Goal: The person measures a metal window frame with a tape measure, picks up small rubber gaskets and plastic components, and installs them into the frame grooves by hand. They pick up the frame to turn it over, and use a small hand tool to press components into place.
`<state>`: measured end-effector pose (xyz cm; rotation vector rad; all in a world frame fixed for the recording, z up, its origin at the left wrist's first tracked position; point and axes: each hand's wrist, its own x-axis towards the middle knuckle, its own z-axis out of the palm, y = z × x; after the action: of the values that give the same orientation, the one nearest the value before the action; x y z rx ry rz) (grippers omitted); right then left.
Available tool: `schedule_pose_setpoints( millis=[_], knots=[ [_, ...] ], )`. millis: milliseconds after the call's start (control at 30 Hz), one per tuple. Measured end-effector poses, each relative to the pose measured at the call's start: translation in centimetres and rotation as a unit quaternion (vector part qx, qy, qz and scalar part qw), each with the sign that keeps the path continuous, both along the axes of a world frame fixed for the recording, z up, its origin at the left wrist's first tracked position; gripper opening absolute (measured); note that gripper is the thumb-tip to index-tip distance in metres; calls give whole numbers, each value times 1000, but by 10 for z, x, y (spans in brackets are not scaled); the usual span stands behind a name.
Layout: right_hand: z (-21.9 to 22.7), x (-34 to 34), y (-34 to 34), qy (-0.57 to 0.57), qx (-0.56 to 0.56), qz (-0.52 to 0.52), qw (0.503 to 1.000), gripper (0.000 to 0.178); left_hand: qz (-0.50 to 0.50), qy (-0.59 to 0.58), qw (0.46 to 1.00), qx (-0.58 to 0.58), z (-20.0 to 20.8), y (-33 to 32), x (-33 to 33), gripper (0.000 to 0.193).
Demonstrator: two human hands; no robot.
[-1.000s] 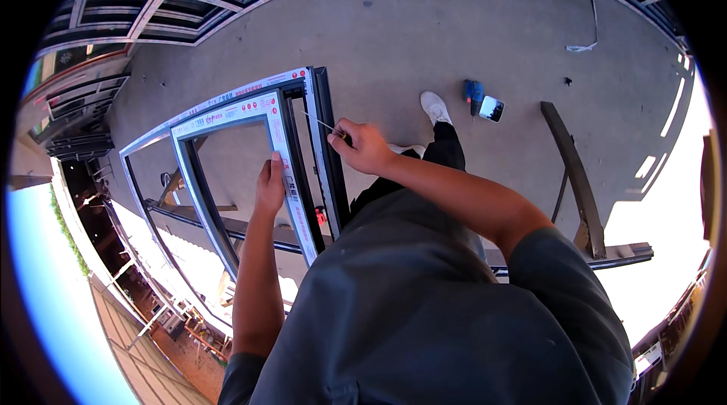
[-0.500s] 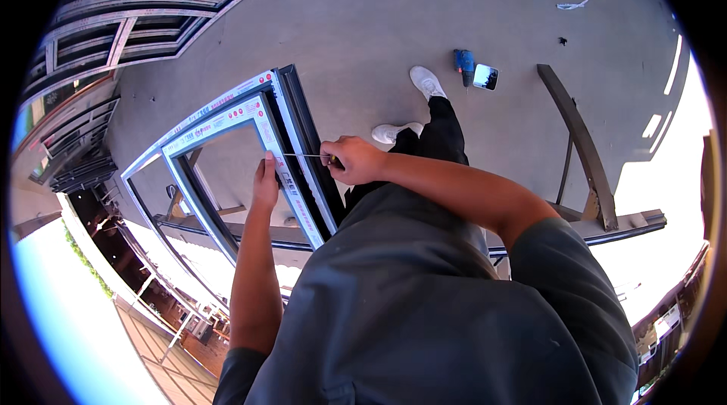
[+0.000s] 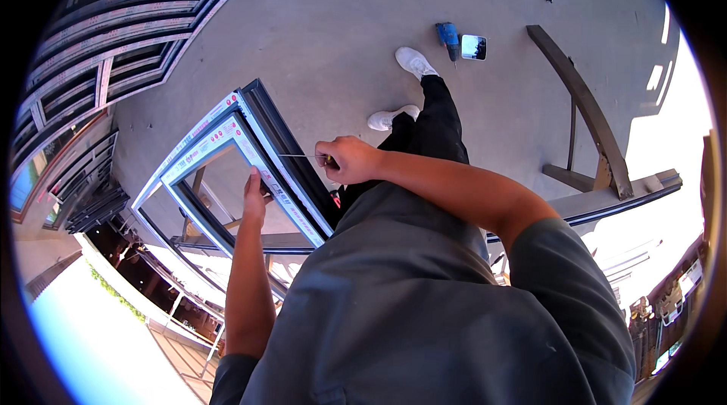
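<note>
A window frame [image 3: 179, 149] with a smaller sash [image 3: 198, 159] stands tilted in front of me on the left. White and blue protective film with printed marks covers their faces; the side profiles are dark. My left hand [image 3: 255, 199] is closed around the sash's inner edge, thumb on the filmed face and fingers partly hidden behind. In my right hand [image 3: 350, 159] is a screwdriver [image 3: 300, 156], its thin shaft pointing left across the dark side of the frame. The tip lies near the filmed edge; whether it touches cannot be made out.
Stacked filmed frames [image 3: 144, 15] fill the upper left. A blue cordless drill [image 3: 448, 35] and a shiny square object [image 3: 474, 47] lie on the floor beyond my white shoes [image 3: 415, 62]. At right stands a brown metal support [image 3: 579, 98] with a long rail [image 3: 628, 191].
The frame's upper corner has swung left and slightly down, leaning more. The right hand keeps the screwdriver at nearly the same place; the left has slid slightly down and left. The whole view has shifted.
</note>
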<state>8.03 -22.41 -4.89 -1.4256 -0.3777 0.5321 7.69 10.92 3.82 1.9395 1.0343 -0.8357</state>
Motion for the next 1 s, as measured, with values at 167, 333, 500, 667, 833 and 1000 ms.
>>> schedule_pose_setpoints(
  millis=[167,333,500,667,833,1000],
  knots=[
    [-2,0,-14,-3,4,-44,999,17,7,-2,1000,-9,-2,3,-2,81],
    [14,12,-36,36,-12,-35,999,16,-8,-25,1000,-2,-2,-5,-7,74],
    [38,37,-42,87,-30,27,995,16,-76,-106,985,113,17,-47,-17,72],
    [73,61,-31,150,-59,123,979,24,-52,-263,929,255,47,-102,-54,52],
    [101,62,-9,12,-105,251,962,27,105,-403,886,203,95,-171,-102,30],
    [160,28,37,51,-152,456,876,28,209,-445,863,112,103,-226,-171,53]
  ],
)
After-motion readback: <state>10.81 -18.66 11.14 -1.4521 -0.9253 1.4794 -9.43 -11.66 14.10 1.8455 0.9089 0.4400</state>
